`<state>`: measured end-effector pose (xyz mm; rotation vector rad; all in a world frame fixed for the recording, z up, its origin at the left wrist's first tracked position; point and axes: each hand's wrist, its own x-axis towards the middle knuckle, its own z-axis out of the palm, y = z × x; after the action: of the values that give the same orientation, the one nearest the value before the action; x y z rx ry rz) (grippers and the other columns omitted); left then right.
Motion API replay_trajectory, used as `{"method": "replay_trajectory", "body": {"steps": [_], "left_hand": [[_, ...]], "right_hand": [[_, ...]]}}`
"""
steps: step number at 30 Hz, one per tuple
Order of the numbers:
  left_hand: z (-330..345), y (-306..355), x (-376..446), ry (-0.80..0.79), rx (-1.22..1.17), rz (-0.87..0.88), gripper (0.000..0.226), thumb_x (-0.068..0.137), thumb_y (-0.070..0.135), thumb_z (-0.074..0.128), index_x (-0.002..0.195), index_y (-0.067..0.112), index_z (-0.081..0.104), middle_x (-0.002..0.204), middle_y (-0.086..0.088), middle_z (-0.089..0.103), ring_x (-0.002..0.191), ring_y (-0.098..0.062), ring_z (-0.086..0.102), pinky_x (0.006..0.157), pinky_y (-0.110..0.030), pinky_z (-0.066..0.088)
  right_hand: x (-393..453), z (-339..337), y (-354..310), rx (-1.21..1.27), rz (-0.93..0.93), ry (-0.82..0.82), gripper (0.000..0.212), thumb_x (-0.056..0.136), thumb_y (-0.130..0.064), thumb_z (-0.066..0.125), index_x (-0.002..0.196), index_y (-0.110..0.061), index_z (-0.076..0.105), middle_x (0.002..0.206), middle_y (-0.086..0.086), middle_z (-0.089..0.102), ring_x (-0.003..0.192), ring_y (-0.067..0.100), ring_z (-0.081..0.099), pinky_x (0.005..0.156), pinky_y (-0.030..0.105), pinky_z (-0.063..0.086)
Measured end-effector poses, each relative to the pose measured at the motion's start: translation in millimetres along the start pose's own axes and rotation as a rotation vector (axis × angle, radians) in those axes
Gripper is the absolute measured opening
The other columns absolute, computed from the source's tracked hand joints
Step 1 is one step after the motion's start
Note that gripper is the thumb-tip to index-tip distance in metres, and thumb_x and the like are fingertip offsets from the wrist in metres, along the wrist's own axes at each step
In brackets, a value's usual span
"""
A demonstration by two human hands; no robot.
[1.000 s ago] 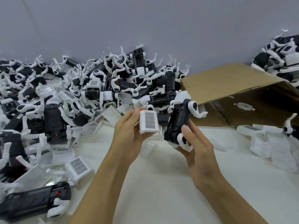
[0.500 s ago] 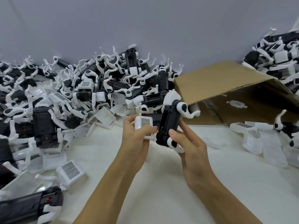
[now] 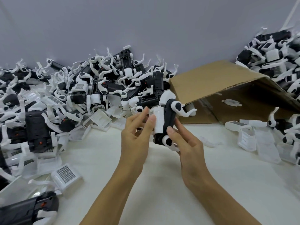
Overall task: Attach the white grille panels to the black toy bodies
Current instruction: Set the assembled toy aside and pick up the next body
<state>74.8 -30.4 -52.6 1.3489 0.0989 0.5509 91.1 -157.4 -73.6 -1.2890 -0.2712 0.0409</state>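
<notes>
A plain grey wall backs a white surface (image 3: 162,176) crowded with parts. The landmark is the cardboard box (image 3: 227,88), lying on its side at the back right.

Status: a large heap of black toy bodies (image 3: 97,88) with loose white panels mixed in lies left of the box. A second heap (image 3: 276,51) lies behind and right of it; several units there show white panels, apparently fitted. Much stock appears unprocessed, so the task is judged far from complete.

Current unit: just in front of the box's left corner, the right hand (image 3: 186,143) grips one black toy body (image 3: 168,120), fingers curled round its lower end. The left hand (image 3: 138,132) pinches the white grille panel (image 3: 158,120) between thumb and fingers, holding it flat against the body's side. Whether it has seated fully cannot be told.

Change: one second ago the panel was held apart from the body, grille face toward the camera; half a second ago it was closing in; now the two parts touch.
</notes>
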Motion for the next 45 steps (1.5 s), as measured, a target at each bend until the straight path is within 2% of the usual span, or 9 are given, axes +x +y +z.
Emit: {"method": "replay_trajectory", "body": {"steps": [4,7,13,17,21,24,35,40,45], "left_hand": [[-1,3,0,-0.059,-0.016,0.032,0.017,0.088,0.025,0.075,0.105,0.029,0.079,0.110,0.003,0.076,0.109,-0.014,0.070,0.094,-0.030,0.055],[1,6,-2,-0.099,-0.063,-0.004,0.020,0.078,0.024,0.081,0.096,0.032,0.081,0.105,0.001,0.078,0.103,-0.012,0.073,0.083,-0.019,0.055],[-4,4,2,-0.099,-0.125,-0.125,0.041,0.075,0.031,0.085,0.114,0.024,0.073,0.101,-0.003,0.078,0.096,-0.021,0.075,0.077,-0.031,0.059],[-5,1,3,-0.232,-0.067,-0.155,0.039,0.074,0.030,0.081,0.112,0.024,0.073,0.100,0.002,0.076,0.099,-0.023,0.073,0.082,-0.035,0.059],[-5,-4,-2,-0.290,0.200,0.034,0.049,0.063,0.040,0.086,0.102,0.031,0.058,0.100,0.013,0.071,0.097,-0.012,0.071,0.075,-0.025,0.058],[-8,-6,-1,-0.405,0.275,0.046,0.049,0.067,0.036,0.084,0.101,0.028,0.049,0.101,0.004,0.074,0.096,-0.019,0.072,0.080,-0.042,0.062],[-9,-2,3,-0.474,0.106,-0.128,0.034,0.096,0.038,0.059,0.108,0.013,0.077,0.104,-0.018,0.075,0.102,-0.037,0.070,0.087,-0.050,0.056],[-9,0,4,-0.452,0.046,-0.197,0.045,0.095,0.053,0.053,0.105,0.017,0.078,0.093,-0.014,0.076,0.083,-0.029,0.072,0.062,-0.038,0.057],[-2,-8,-1,-0.409,0.035,-0.089,0.035,0.098,0.041,0.053,0.103,0.017,0.079,0.096,-0.016,0.075,0.092,-0.033,0.072,0.078,-0.051,0.056]], "right_hand": [[-2,2,-2,-0.003,-0.030,0.003,0.047,0.082,-0.039,0.068,0.128,-0.031,0.068,0.115,-0.016,0.075,0.111,-0.001,0.067,0.082,0.008,0.051],[-2,2,-3,-0.004,-0.059,0.010,0.048,0.082,-0.036,0.068,0.129,-0.029,0.068,0.113,-0.016,0.075,0.108,-0.003,0.068,0.082,0.006,0.049],[-5,4,-6,-0.044,-0.039,-0.005,0.030,0.082,-0.037,0.077,0.111,-0.045,0.074,0.107,-0.008,0.078,0.096,0.000,0.071,0.076,0.013,0.052],[-3,2,-10,-0.040,0.013,-0.019,0.028,0.091,-0.039,0.057,0.110,-0.040,0.077,0.109,-0.003,0.078,0.106,0.013,0.072,0.088,0.033,0.055],[-2,1,-21,-0.091,0.026,0.020,0.028,0.075,-0.065,0.069,0.089,-0.044,0.080,0.094,-0.006,0.079,0.092,0.009,0.075,0.071,0.020,0.058],[-1,-2,-19,-0.088,0.002,0.036,0.026,0.062,-0.055,0.080,0.083,-0.039,0.081,0.088,-0.004,0.079,0.085,0.010,0.076,0.065,0.016,0.058],[-5,0,-19,-0.106,-0.078,0.041,0.023,0.080,-0.049,0.066,0.084,-0.034,0.082,0.089,-0.002,0.080,0.089,0.015,0.076,0.075,0.024,0.060],[-8,4,-20,-0.137,-0.119,-0.003,0.015,0.087,-0.048,0.066,0.093,-0.043,0.079,0.096,-0.004,0.079,0.093,0.015,0.075,0.074,0.029,0.062],[-9,0,-21,-0.178,-0.197,0.053,0.021,0.093,-0.037,0.060,0.092,-0.047,0.078,0.092,-0.003,0.079,0.091,0.022,0.075,0.076,0.041,0.064]]}}
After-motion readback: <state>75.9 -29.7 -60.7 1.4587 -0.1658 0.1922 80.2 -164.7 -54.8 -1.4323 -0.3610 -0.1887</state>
